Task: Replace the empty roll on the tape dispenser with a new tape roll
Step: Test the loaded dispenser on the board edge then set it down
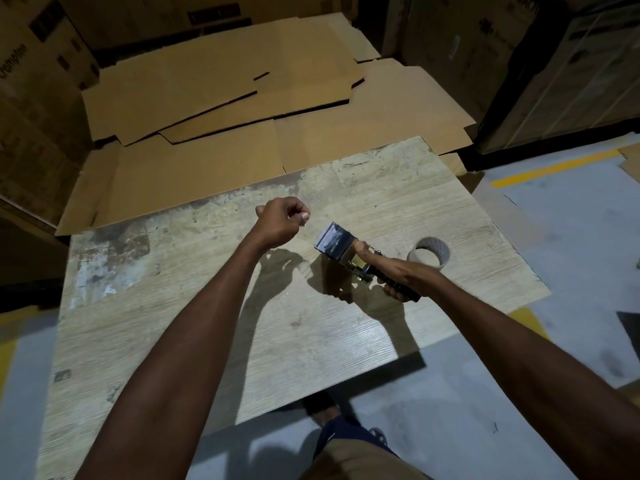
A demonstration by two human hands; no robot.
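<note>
My right hand (401, 275) grips the black handle of the tape dispenser (337, 242), index finger stretched along its top. The dispenser hovers just above the worn wooden table (207, 323), its serrated metal front pointing up and left. My left hand (282, 220) is raised to the left of the dispenser's front, fingers curled with thumb and fingertips pinched; whether a tape end lies between them I cannot tell. A tape roll (433, 252) lies flat on the table just right of the dispenser, behind my right hand.
Flattened cardboard sheets (242, 109) are piled beyond the table's far edge. Stacked cartons (31, 98) rise at left and right. Grey floor with a yellow line (554, 166) runs along the right. My legs (353, 448) are below the table's near edge.
</note>
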